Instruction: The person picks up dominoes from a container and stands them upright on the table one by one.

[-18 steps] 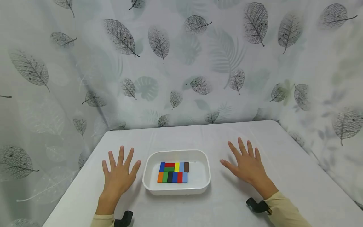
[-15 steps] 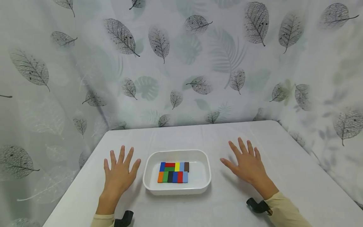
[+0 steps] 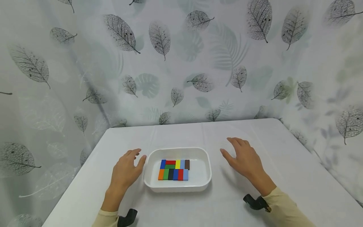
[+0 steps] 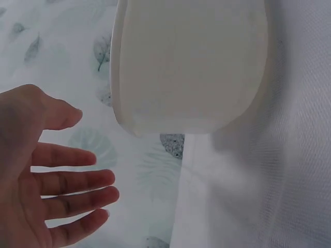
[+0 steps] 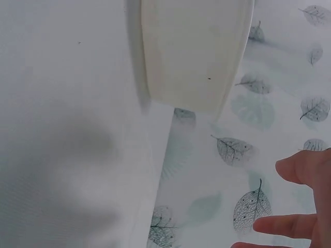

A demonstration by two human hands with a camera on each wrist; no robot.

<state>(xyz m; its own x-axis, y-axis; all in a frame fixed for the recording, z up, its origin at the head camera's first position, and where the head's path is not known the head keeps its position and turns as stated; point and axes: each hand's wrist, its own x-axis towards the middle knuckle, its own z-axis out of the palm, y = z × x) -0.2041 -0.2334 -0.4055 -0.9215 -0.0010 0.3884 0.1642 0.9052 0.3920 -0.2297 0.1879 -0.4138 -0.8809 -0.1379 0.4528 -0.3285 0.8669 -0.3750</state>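
Observation:
A shallow white tray [image 3: 198, 186] stands mid-table, and in it lie several flat coloured blocks [image 3: 173, 170] packed side by side in two rows. Just off the tray's left end is my left hand [image 3: 124, 171], thumb apart from the bent fingers, nothing in its grasp. On the other side, a wider gap separates my right hand [image 3: 245, 159] from the tray; its fingers are relaxed and it holds nothing. In the left wrist view the tray's outer wall [image 4: 191, 67] shows beyond the spread thumb and fingers. The right wrist view catches only part of the right hand [image 5: 305, 196].
A white cloth covers the table [image 3: 181, 208]. Behind and beside it hangs a pale curtain [image 3: 181, 63] printed with leaves. Black curved wrist mounts [image 3: 127, 217] sit at both sleeves.
Both hands have gone from flat, spread fingers to looser, bent ones. The left hand has turned and shifted right, closer to the tray. The head view has tilted slightly down.

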